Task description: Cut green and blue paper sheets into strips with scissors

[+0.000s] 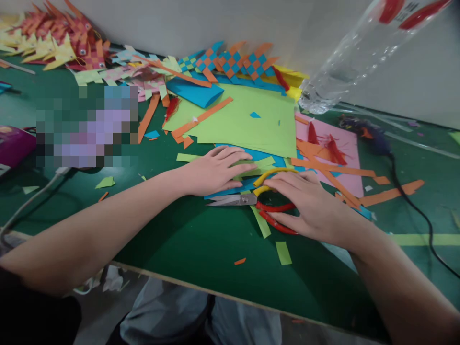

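My left hand [217,170] lies with its fingers outstretched over green and blue paper strips [264,165]. My right hand [305,201] holds a pair of scissors [247,199] by its yellow and red handles. The metal blades lie low over the table, slightly apart, and point left, just below my left hand. Beyond both hands lies a stack of light green paper sheets [244,115]. A short green paper piece [283,253] rests near the table's front edge.
Woven paper fish [237,62] line the wall. A plastic bottle [345,62] leans at the back right. Orange strips [338,167] cross a pink sheet [354,143]. On the right lies a dark corded tool [373,136]; a blurred-out phone-like object [97,129] with a cable stands left.
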Motion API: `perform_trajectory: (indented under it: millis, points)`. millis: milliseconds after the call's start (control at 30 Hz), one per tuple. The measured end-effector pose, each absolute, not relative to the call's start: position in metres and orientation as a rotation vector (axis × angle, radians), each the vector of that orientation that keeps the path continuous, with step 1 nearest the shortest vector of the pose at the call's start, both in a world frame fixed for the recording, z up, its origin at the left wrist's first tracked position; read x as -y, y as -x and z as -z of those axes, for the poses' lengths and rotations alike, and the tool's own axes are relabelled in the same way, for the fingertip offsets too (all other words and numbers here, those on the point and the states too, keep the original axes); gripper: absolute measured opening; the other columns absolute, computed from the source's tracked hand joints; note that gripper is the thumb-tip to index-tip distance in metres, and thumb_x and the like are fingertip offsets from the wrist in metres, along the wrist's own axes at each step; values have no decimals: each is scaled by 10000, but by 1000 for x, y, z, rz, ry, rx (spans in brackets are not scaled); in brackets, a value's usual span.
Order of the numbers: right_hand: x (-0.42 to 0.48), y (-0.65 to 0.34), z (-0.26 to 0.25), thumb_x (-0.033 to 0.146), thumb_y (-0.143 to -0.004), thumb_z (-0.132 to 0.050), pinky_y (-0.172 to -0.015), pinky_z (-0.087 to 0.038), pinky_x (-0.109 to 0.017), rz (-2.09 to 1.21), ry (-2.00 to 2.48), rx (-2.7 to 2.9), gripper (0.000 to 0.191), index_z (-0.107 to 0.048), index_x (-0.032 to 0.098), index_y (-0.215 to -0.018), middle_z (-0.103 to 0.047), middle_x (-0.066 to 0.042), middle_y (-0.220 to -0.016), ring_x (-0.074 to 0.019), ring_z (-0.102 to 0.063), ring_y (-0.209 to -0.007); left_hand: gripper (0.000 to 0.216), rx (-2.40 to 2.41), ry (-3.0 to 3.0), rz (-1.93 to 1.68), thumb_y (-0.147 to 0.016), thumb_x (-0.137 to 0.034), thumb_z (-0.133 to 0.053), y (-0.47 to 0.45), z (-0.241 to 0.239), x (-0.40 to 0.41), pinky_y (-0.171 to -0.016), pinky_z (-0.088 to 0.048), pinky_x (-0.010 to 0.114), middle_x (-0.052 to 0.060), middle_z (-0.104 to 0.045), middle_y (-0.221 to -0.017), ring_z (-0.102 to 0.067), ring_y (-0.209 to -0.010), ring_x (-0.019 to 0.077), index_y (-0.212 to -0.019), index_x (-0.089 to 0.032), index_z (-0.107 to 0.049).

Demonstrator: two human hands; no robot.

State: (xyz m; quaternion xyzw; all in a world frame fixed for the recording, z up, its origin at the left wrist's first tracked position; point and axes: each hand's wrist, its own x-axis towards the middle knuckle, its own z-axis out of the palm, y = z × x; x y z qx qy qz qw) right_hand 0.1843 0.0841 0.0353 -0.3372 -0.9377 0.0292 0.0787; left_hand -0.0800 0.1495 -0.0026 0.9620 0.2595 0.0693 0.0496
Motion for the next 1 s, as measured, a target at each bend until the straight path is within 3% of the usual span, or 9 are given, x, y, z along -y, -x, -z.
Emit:
perform_trajectory:
  millis: [267, 500, 633, 800, 1000]
  points:
    - [-80, -184, -35, 337, -974, -554, -896, -437, -442, -136, 990, 2793, 308, -572, 174, -1234, -712, -123, -1112, -288, -662, -1050, 523, -805, -2967, -224, -1082, -402, -411, 81, 3, -149, -1220, -273, 471, 126, -385, -1605, -324, -1487, 296, -1556, -195, -338]
    - [-84, -226, -34, 360, -863, -667, -924, -500, -487, -314, 1166, 2569, 349, -621, 280, -1199, -737, -87, -1160, -312, -681, -1082, 458, -954, -2933, -586, -1103, -385, -311, 88, -7, -146, -1229, -246, 520, 127, -587, -1437, -484, -1374, 267, -1482, -162, -440]
    - [-96, -245, -33, 362, -792, -668, -843, -544, -489, -336, 1430, 2279, 373, -650, 236, -1142, -728, -144, -1183, -327, -693, -1033, 400, -1008, -2952, -594, -1086, -335, -352, 91, -11, -147, -1216, -269, 546, 134, -642, -1355, -534, -1327, 282, -1370, -136, -551]
    - [-104, -240, -34, 397, -685, -691, -1004, -423, -591, -127, 1770, 1870, 358, -660, 249, -1009, -745, -113, -1164, -370, -685, -1078, 341, -841, -3038, -539, -1081, -321, -388, 89, -9, -145, -1237, -231, 539, 112, -671, -1318, -553, -1323, 270, -1245, -157, -638]
    - [-103, -240, -32, 353, -722, -699, -1038, -331, -566, 24, 1896, 1743, 367, -648, 217, -1059, -703, -169, -1285, -408, -602, -1257, 344, -615, -3043, -429, -1085, -368, -418, 86, -8, -141, -1238, -228, 505, 84, -651, -1367, -525, -1360, 255, -1305, -203, -624]
